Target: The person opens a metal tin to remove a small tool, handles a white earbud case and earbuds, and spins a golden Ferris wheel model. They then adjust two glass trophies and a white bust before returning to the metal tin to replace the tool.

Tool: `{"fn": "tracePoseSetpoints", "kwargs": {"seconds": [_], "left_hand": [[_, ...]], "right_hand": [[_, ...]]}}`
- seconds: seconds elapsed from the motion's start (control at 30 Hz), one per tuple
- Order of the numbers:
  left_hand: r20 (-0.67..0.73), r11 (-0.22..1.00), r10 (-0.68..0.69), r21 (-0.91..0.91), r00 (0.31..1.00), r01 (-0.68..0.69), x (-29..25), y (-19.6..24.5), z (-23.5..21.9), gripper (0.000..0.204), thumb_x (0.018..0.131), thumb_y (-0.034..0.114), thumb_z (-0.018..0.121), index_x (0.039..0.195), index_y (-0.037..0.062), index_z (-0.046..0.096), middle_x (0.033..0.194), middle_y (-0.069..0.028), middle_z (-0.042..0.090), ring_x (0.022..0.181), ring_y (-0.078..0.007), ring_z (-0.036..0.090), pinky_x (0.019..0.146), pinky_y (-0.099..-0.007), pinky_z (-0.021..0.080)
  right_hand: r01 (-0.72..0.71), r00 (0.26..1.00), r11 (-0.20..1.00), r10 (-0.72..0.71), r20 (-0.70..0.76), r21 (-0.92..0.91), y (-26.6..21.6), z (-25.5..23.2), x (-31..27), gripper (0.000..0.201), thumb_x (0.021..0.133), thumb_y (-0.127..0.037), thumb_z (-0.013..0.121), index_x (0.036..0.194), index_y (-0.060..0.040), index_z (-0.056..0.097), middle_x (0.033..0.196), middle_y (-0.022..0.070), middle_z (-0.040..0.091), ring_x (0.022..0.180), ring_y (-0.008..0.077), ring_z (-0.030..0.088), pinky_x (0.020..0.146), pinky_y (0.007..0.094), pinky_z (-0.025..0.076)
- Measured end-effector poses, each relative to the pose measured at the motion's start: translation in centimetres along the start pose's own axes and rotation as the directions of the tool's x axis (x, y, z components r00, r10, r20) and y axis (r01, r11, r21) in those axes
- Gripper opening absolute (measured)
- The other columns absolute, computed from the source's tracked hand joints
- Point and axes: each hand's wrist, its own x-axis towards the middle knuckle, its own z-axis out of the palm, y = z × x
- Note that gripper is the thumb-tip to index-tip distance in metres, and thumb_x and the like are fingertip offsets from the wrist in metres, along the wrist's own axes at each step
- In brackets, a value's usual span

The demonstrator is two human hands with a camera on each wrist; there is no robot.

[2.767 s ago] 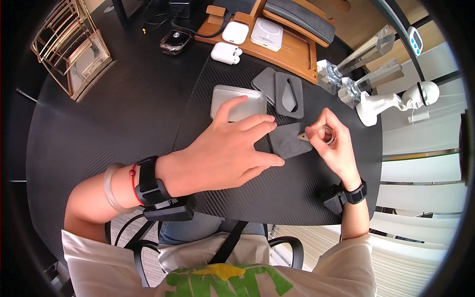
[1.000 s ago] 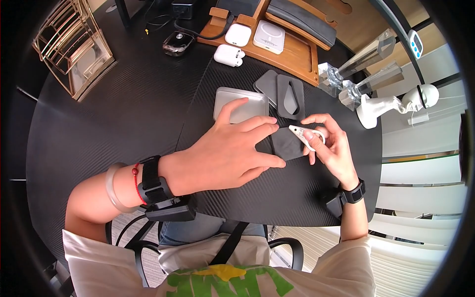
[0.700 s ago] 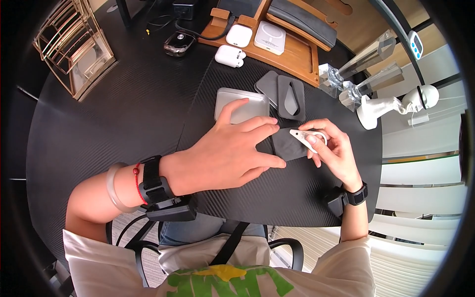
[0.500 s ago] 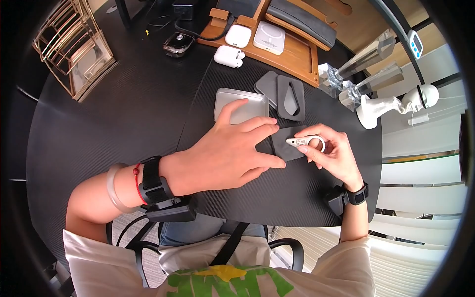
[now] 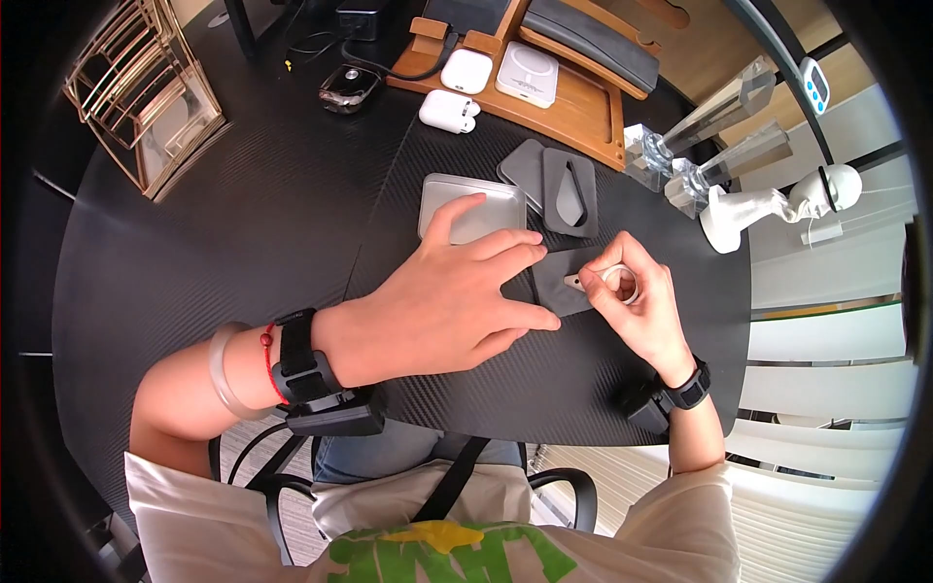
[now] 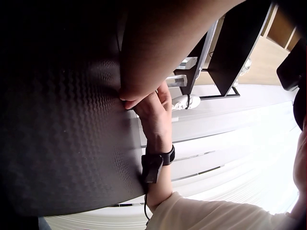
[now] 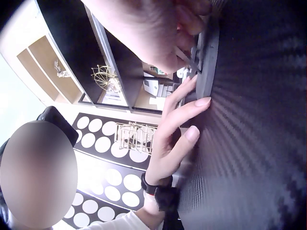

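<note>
My right hand (image 5: 641, 311) pinches a small white ring-handled tool (image 5: 572, 282) between thumb and fingers, its tapered end over a dark grey pad (image 5: 556, 264). The tool's middle is hidden by the thumb and fingertips. My left hand (image 5: 428, 301) lies palm down with fingers spread, two fingertips at the pad's left side. In the right wrist view, the left hand's fingertips (image 7: 202, 102) reach the pad's thin edge (image 7: 207, 72). A shallow metal tin (image 5: 496, 209) lies beyond the left hand, partly covered by its fingers.
Behind the pad lie a grey insert with a teardrop cut-out (image 5: 554, 180) and another grey piece (image 5: 520, 163). White earbuds in a case (image 5: 447, 112), a wooden stand (image 5: 593, 121), clear blocks (image 5: 690, 185) and a white figurine (image 5: 721, 219) stand farther back. A gold wire rack (image 5: 146, 97) is at left.
My right hand loosened its hold and turned the white tool so its flat side and label showed, then turned it back into a tighter pinch over the pad. The left hand has stayed put.
</note>
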Motion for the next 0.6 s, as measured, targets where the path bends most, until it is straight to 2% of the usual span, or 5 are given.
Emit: {"fn": "tracePoseSetpoints", "kwargs": {"seconds": [0.2,0.43,0.6], "left_hand": [[-0.007,1.0,-0.005,0.018,1.0,0.006,0.0,0.1,0.0,0.022,0.09,0.03,0.064,0.108,0.0359,0.073,0.129,-0.0055,0.058,0.13,-0.0194,0.047,0.111,-0.0592,0.018],[-0.013,1.0,-0.011,0.015,1.0,0.011,0.0,0.2,0.0,0.021,0.09,0.03,0.064,0.107,0.0362,0.074,0.129,-0.0057,0.059,0.13,-0.0192,0.048,0.111,-0.0587,0.017],[-0.022,1.0,-0.007,0.02,1.0,0.008,0.0,0.2,0.1,0.021,0.09,0.03,0.064,0.106,0.036,0.074,0.129,-0.0061,0.06,0.129,-0.0191,0.049,0.112,-0.0583,0.017]], "right_hand": [[0.014,0.999,1.0,-0.014,0.029,0.003,0.4,-0.2,0.0,0.008,0.088,-0.002,0.065,0.085,-0.0041,0.057,0.055,-0.0055,0.04,0.052,0.0003,0.033,0.048,0.0213,0.028],[-0.023,0.997,0.999,0.026,0.067,-0.048,-0.2,-0.8,0.1,0.014,0.084,0.0,0.065,0.081,-0.0046,0.053,0.055,-0.0044,0.038,0.052,0.0011,0.034,0.048,0.022,0.03],[0.031,0.996,0.993,-0.021,0.082,-0.114,-0.5,-1.3,0.1,0.016,0.08,0.002,0.066,0.081,-0.0048,0.052,0.055,-0.0028,0.037,0.052,0.0035,0.033,0.048,0.0231,0.031]]}}
